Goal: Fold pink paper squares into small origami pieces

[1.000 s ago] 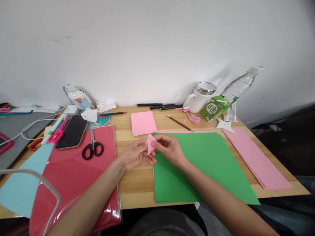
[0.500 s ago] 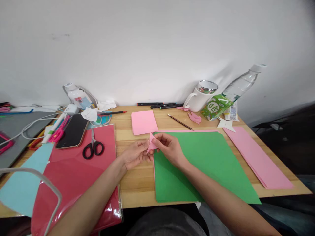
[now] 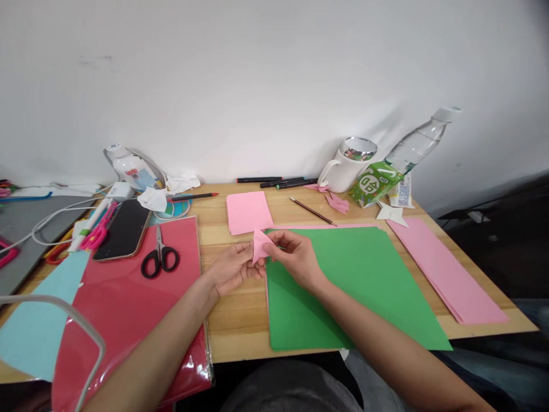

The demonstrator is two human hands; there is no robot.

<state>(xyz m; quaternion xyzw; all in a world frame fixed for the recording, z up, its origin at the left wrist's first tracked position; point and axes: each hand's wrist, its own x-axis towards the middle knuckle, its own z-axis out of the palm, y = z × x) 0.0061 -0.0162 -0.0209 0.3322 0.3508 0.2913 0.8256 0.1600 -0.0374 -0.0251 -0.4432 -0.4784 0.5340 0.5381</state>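
A small piece of folded pink paper [image 3: 259,246] is held up between my two hands, over the left edge of the green sheets [image 3: 355,292]. My left hand [image 3: 234,264] pinches it from the left, thumb in front and fingers behind. From the right, my right hand [image 3: 295,256] grips its other side between thumb and fingers. Fingertips hide the paper's lower part. Just beyond it lies a stack of pink squares [image 3: 249,212].
Scissors [image 3: 160,254] and a phone [image 3: 123,230] lie on a red packet [image 3: 141,309] at left. Behind are black pens [image 3: 287,183], a pencil [image 3: 313,210], a white mug [image 3: 349,166], a green carton [image 3: 375,184] and a leaning bottle [image 3: 422,140]. Pink strips [image 3: 446,269] lie at right.
The folded pink paper has turned slightly, now showing a broader face. Both hands keep their hold on it. The whole view has shifted a little.
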